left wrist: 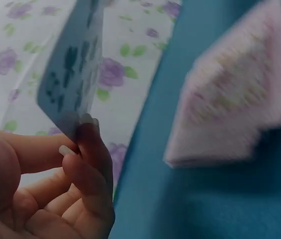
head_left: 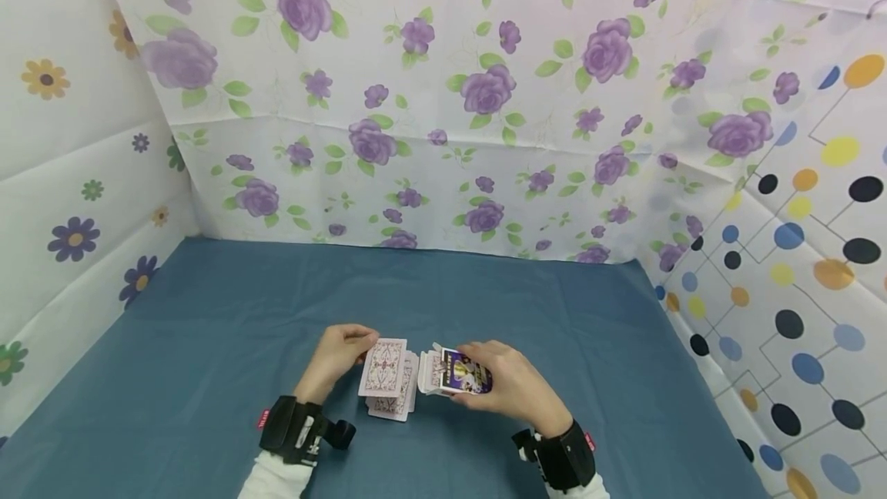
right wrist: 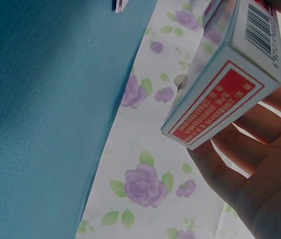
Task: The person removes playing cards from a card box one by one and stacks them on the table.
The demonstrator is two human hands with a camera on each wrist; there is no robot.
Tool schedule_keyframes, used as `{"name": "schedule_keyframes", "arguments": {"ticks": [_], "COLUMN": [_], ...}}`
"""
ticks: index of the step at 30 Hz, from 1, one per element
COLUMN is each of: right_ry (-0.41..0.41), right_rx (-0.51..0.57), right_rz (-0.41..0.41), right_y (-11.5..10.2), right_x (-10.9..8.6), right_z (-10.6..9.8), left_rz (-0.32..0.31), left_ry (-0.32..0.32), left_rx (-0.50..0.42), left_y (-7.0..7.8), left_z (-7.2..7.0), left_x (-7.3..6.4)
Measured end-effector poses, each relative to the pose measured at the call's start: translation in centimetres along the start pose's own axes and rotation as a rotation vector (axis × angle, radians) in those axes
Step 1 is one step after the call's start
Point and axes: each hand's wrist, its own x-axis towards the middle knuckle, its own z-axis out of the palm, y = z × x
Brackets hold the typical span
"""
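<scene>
My left hand (head_left: pixel 339 359) pinches a playing card (head_left: pixel 383 368) by its edge, fingertips and thumb together. In the left wrist view this card (left wrist: pixel 73 69) stands up from the fingers, its printing too blurred to read. Below it, a pile of playing cards (head_left: pixel 400 405) with red-patterned backs lies a little spread on the cloth. To the right of the pile, my right hand (head_left: pixel 516 380) grips a dark-fronted card box (head_left: pixel 466 373). Cards (head_left: pixel 430 370) show at the box's left end. Up close, the box (right wrist: pixel 217 104) has a red printed panel and a barcode.
A blue cloth (head_left: pixel 242 329) covers the table. Behind it hangs a white sheet with purple flowers (head_left: pixel 485 91); a daisy-patterned sheet (head_left: pixel 69 175) is at the left and a dotted one (head_left: pixel 797 329) at the right. Black wrist straps (head_left: pixel 294 430) sit on both arms.
</scene>
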Motion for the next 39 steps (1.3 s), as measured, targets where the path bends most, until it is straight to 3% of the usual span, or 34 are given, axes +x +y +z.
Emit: {"name": "schedule_keyframes", "arguments": {"ticks": [6, 15, 21, 31, 39], "right_ry": [0.008, 0.006, -0.002, -0.009, 0.001], "right_rx": [-0.020, -0.022, -0.012, -0.009, -0.012], "right_rz": [-0.001, 0.006, 0.018, 0.008, 0.003], "right_y": [0.1, 0.2, 0.2, 0.2, 0.4], "right_x": [0.1, 0.1, 0.0, 0.1, 0.0], "right_z": [0.0, 0.1, 0.2, 0.3, 0.3], "left_rz": [0.026, -0.029, -0.033, 0.021, 0.026], "left_ry": [0.040, 0.060, 0.064, 0.078, 0.103], "left_rx": [0.089, 0.127, 0.157, 0.309, 0.372], "left_y": [-0.7, -1.0, -1.4, -1.4, -0.9], "left_z": [0.6, 1.5, 1.6, 2.0, 2.2], "left_x": [0.0, 0.4, 0.4, 0.4, 0.7]}}
